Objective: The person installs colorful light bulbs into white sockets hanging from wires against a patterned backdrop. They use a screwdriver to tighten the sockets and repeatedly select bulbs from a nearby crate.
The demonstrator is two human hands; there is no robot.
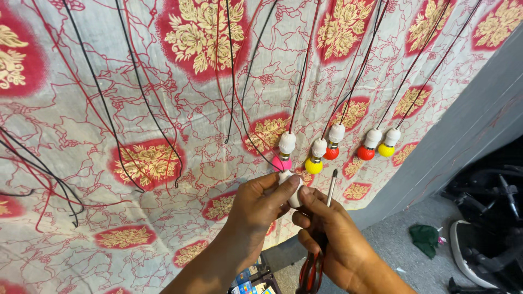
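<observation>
- Left hand (261, 204) and right hand (327, 234) together grip a white bulb holder (294, 190) just below the pink bulb (281, 163).
- Right hand also clasps a screwdriver (330, 188), tip up.
- Other bulbs hang on wires before the patterned cloth (136, 109).

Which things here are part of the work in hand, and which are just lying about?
In hand:
left hand on white bulb holder
right hand with screwdriver
hanging wires
coloured bulbs

Lying about:
green cloth on the floor
black chair
patterned sheet, backdrop only
</observation>
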